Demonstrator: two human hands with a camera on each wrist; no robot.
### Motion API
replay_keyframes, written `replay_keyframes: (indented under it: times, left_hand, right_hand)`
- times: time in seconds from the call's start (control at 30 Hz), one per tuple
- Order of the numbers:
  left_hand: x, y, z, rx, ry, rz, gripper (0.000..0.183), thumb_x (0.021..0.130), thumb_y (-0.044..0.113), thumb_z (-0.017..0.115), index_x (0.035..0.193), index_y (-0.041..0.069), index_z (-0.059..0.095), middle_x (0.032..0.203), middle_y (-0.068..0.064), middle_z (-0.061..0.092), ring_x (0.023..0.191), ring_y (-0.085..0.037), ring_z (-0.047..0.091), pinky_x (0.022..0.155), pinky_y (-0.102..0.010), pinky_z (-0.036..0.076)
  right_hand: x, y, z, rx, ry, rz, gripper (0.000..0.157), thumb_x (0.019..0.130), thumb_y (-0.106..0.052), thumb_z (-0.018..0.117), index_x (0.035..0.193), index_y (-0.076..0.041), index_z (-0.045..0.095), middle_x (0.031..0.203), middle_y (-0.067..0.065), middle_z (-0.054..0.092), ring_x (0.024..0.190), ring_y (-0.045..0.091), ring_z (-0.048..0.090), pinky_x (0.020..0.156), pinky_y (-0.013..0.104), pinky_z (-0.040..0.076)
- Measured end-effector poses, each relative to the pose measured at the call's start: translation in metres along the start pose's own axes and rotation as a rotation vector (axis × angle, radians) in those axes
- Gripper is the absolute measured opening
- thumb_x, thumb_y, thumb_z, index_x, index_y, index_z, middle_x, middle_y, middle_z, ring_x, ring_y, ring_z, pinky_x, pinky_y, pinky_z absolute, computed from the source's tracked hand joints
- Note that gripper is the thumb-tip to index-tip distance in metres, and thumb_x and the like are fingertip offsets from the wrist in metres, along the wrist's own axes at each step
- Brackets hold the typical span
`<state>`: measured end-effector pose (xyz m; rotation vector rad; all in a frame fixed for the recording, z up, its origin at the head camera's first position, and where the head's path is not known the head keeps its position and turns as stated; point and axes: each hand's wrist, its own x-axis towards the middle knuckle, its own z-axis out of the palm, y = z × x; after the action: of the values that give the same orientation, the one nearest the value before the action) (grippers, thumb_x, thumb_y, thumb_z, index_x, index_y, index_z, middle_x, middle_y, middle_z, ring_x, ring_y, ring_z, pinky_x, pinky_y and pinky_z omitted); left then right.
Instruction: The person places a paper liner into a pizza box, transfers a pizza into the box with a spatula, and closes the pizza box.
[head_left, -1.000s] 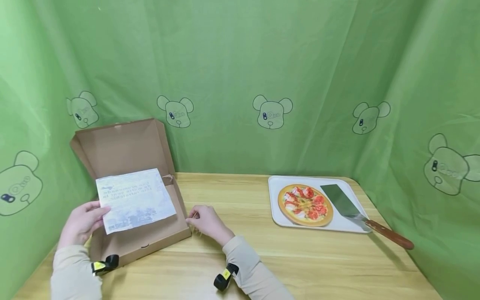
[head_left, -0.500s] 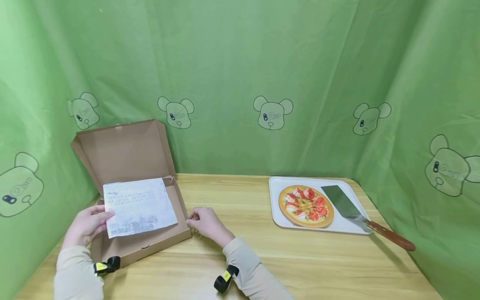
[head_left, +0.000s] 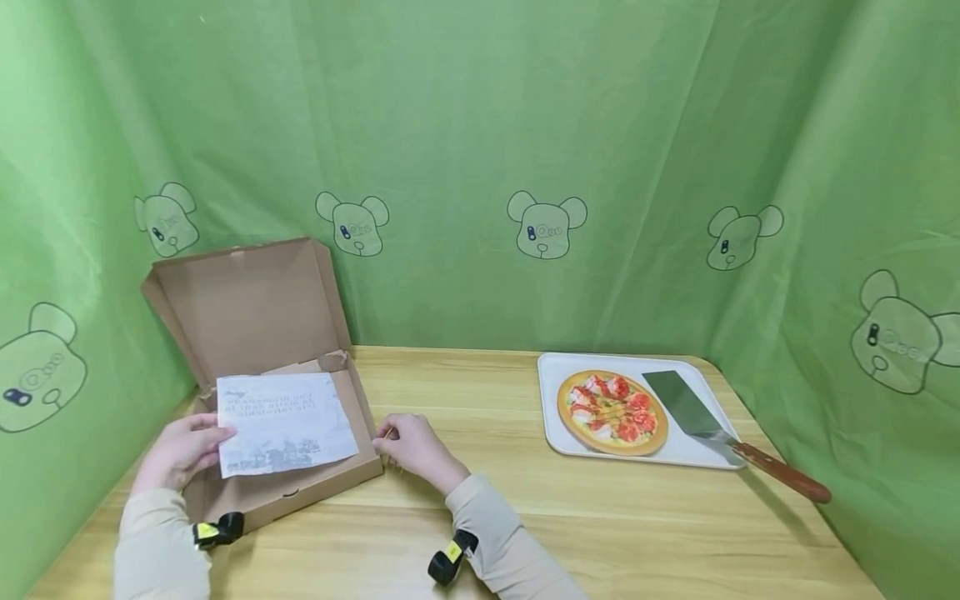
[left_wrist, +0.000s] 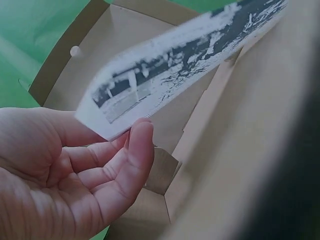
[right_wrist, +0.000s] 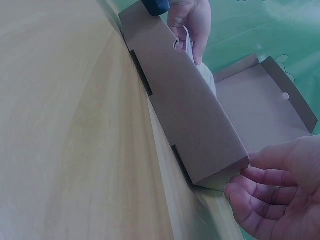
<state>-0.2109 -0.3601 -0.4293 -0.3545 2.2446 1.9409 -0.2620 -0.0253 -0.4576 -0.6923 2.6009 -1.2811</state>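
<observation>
The left hand (head_left: 176, 450) has its thumb and fingers clamped on the left edge of a paper sheet (head_left: 288, 425); the sheet spreads from those fingertips to the right, over the open base of a cardboard box (head_left: 330, 487), pale faint print facing up, and in the left wrist view a darker picture shows on the side turned toward that camera; whether the sheet's far edge touches the box, I cannot tell; the box lid (head_left: 243, 308) stands raised beyond the left fingers, leaning back toward the green curtain (head_left: 450, 125); the right hand (head_left: 420, 450) pinches the near right corner of the box, thumb and curled fingers touching the cardboard there, while the box's front wall runs leftward from those fingertips along the side nearer the person; on the wooden table (head_left: 637, 525), well to the right of the right fingers and a little farther from the person, is a white tray (head_left: 551, 371); on it, on the side nearer those fingers, lies a pizza (head_left: 612, 412) with red and white toppings; just beyond the pizza, farther right of the right hand, a spatula (head_left: 690, 410) rests with its blade over the tray and its wooden handle (head_left: 783, 472) reaching past the tray's near right corner; behind both hands, long pale sleeves (head_left: 161, 550) carry black wrist devices (head_left: 447, 562) with yellow labels.
</observation>
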Motion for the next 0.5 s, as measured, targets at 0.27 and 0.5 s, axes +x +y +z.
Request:
replay_keyframes:
  times: [0.27,0.5]
  left_hand:
    - [0.0014,-0.0012,0.0028,0.018,0.014,-0.031,0.058,0.093,0.002,0.058,0.136,-0.021,0.025,0.078,0.009,0.068,0.073,-0.007,0.068,0.072,-0.025,0.061]
    - [0.0014,0.0000,0.0035,0.044,0.029,-0.056,0.059,0.094,0.004,0.057,0.137,-0.021,0.024,0.077,0.010,0.068,0.071,-0.005,0.067,0.070,-0.024,0.060]
  right_hand:
    - [0.0002,0.0005,0.0006,-0.008,-0.004,-0.007,0.009,0.091,-0.013,0.067,0.093,-0.004,0.067,0.071,0.003,0.066,0.054,0.010,0.060,0.045,0.015,0.047]
    - [-0.0006,-0.0002,0.0002,-0.007,-0.002,-0.009,0.009,0.091,-0.012,0.067,0.092,-0.004,0.066,0.073,0.007,0.068,0.055,0.014,0.062,0.045,0.015,0.047]
